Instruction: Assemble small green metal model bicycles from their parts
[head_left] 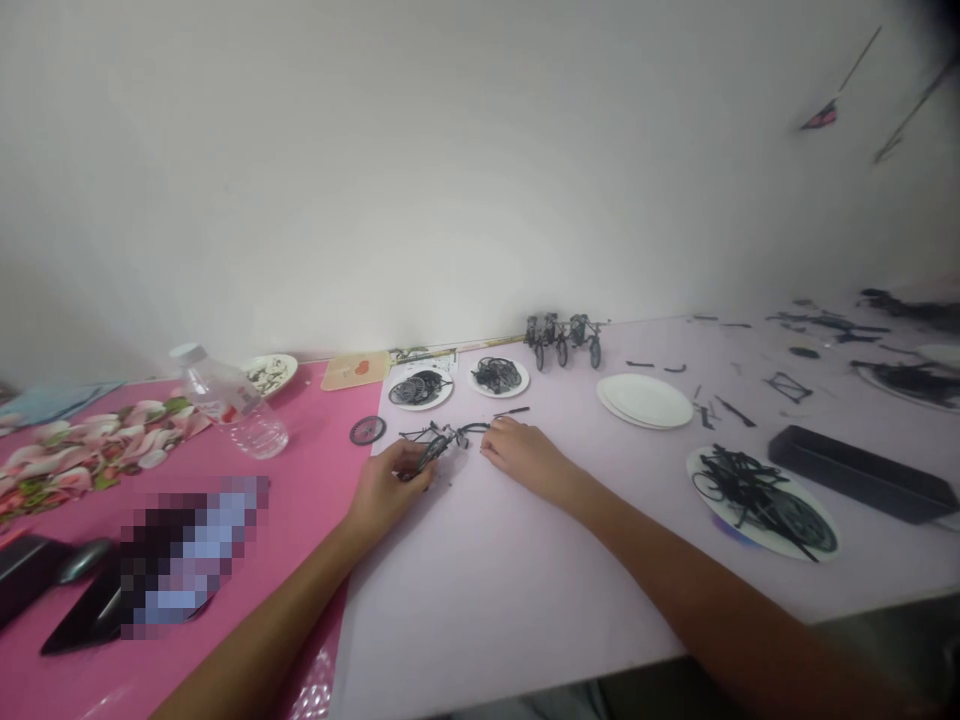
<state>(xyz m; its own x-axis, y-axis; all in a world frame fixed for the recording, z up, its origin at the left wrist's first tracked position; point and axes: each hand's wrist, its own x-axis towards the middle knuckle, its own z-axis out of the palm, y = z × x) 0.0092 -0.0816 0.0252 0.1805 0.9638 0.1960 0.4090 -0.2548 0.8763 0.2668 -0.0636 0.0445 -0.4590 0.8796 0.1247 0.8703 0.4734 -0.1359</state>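
Observation:
A small black model bicycle frame (442,438) lies on the pale lilac table (480,560). My left hand (390,485) is closed on its left end, fingers pinching the frame. My right hand (525,455) rests at the frame's right end, fingers curled against a thin curved black part (474,430). A loose black wheel (367,430) lies just left of the frame. Three finished model bicycles (564,337) stand by the wall behind.
Two paper plates of black parts (421,389) (499,376) sit behind the hands, a stack of empty plates (646,400) to the right, another plate of parts (765,495) nearer, beside a black tray (862,470). A plastic bottle (229,400) lies on the pink cloth.

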